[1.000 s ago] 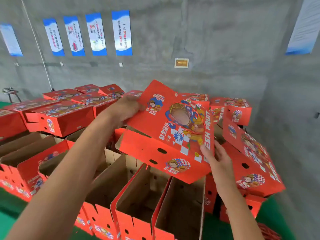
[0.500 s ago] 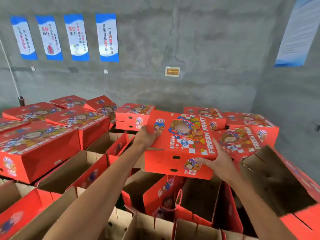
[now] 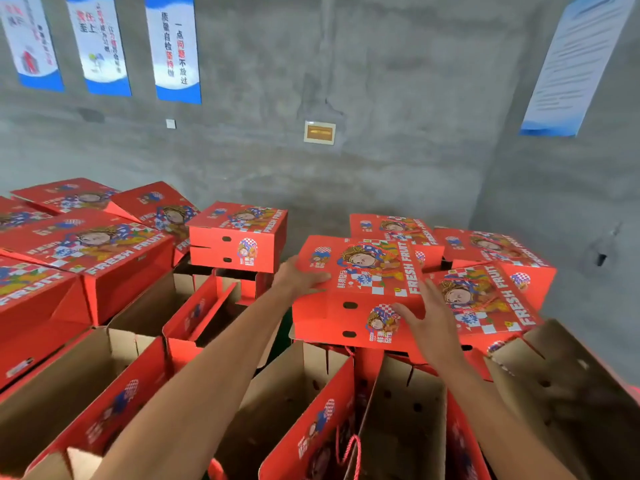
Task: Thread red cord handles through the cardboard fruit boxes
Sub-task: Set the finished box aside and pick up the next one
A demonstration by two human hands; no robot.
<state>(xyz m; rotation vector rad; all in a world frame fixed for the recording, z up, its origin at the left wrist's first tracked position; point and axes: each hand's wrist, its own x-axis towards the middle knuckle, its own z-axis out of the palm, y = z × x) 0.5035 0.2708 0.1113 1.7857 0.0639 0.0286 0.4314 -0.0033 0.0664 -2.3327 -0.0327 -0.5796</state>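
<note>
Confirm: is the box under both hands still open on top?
No, the box is closed, its printed lid flat, with the left hand and right hand on it.

I'm counting two hands here, left hand (image 3: 298, 279) and right hand (image 3: 430, 324), both lying flat on one closed red box (image 3: 360, 282). Including that one, I'm seeing roughly ten closed boxes: about three sitting just past the right fingertips (image 3: 424, 285) and around six spreading out beyond the left fingers (image 3: 317, 278). Five or six open boxes (image 3: 284, 410) are standing below the fingers, nearer the wrists; they're overlapping, so that count's fuzzy. Two red cord loops (image 3: 354, 448) are poking out among them. Way above the fingers, four posters (image 3: 173, 46) and one small plaque (image 3: 319, 132) are hanging on the wall.
</note>
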